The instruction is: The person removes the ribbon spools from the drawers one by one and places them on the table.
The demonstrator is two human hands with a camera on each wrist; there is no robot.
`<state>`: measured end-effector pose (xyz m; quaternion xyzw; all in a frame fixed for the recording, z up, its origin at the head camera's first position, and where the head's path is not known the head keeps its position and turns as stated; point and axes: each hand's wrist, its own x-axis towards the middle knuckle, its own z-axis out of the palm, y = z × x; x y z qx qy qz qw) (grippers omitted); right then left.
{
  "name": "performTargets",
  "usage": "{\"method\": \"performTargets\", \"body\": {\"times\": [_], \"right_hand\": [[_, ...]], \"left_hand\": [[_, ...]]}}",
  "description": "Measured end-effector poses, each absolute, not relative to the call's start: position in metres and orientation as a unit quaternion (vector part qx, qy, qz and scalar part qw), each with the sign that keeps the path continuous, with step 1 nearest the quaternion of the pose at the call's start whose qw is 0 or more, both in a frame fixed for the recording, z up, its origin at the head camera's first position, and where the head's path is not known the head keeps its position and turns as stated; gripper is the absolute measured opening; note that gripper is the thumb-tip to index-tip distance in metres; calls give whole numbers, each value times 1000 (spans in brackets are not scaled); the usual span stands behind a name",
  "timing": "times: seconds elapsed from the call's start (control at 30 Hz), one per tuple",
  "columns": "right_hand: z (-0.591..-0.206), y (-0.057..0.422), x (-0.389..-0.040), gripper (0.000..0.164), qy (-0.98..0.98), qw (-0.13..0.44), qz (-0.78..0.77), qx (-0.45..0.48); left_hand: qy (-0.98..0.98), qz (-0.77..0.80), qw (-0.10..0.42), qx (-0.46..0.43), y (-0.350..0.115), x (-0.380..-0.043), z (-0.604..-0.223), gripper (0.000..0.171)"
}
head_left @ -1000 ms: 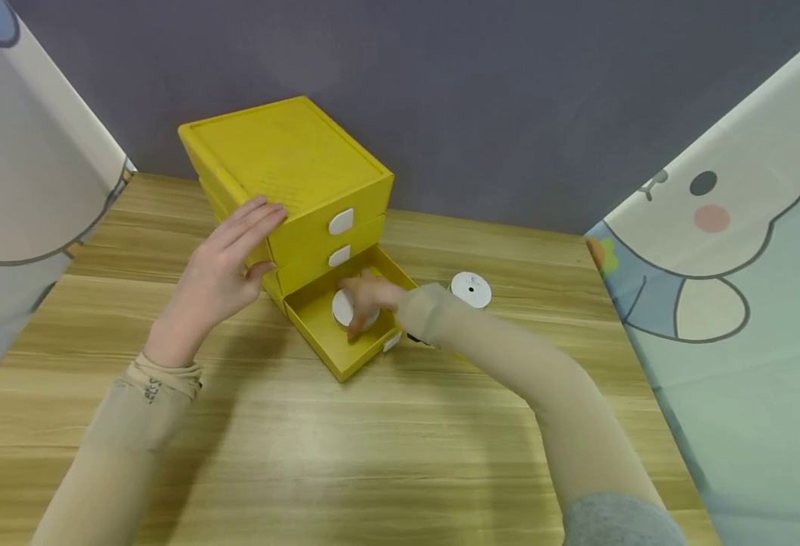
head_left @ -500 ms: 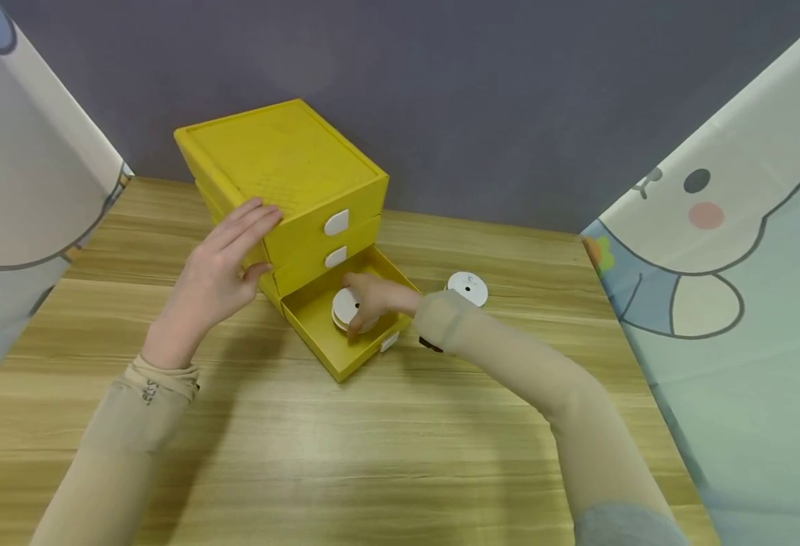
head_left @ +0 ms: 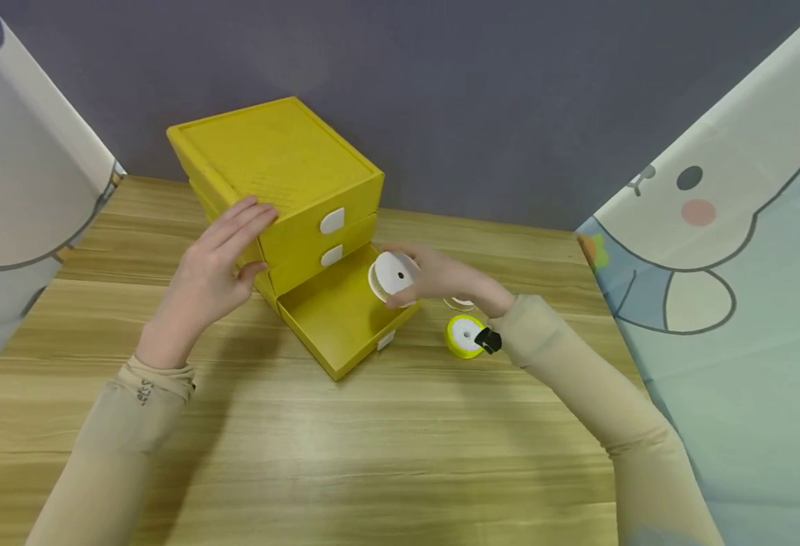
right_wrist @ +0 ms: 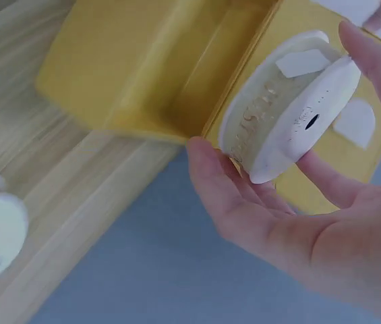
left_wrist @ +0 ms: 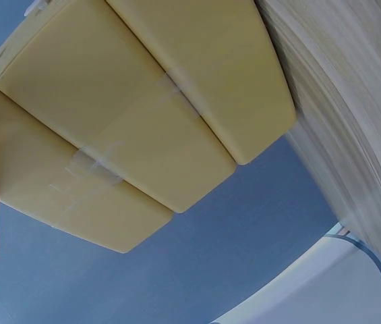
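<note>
My right hand (head_left: pixel 443 274) grips a white spool of pale ribbon (head_left: pixel 393 274) above the right side of the pulled-out bottom drawer (head_left: pixel 334 311). In the right wrist view, thumb and fingers curl round the spool's rims (right_wrist: pixel 318 121), and faint lettering shows on the ribbon. The drawer belongs to a yellow drawer cabinet (head_left: pixel 280 159) with white pull tabs. On the cabinet's left top edge rests my left hand (head_left: pixel 211 262), its fingers extended over the lid. In the left wrist view the cabinet's side (left_wrist: pixel 116 101) shows stacked drawer units, with only part of the hand visible.
A yellow-rimmed spool (head_left: pixel 463 337) lies on the wooden table (head_left: pixel 345 455) right of the drawer. Another white spool (head_left: pixel 461 305) is behind it, partly hidden by my right forearm. A dark grey wall (head_left: pixel 481 114) stands behind the cabinet.
My right hand has lifted the white spool out of the bottom drawer, up and to the right. The yellow-rimmed spool has come into sight. My left hand stays on the cabinet.
</note>
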<state>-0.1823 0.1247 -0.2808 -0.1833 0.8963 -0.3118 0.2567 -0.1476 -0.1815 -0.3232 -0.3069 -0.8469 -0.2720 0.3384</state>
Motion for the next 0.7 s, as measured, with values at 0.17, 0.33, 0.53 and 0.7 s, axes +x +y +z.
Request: {"method": "performTargets", "body": {"times": [0.17,0.33,0.53,0.7], "right_hand": [[-277,163,-164,90,919,207,-285,-179],[-293,197,-142,88,925,192,-292,-152],[-324,227,-110,82,920,180,-330,-109],[-346,246,-84,85,919,146,-348,-116]], "left_hand": [[-847,-274,335,-309,-180,-148,-324,74],[-845,-279,338,-307,-180,-147,-324,74],[-840,-285,344,-307,-180,-148,-322,72],[-840,-288,343,-306,-180,-147,-322,71]]}}
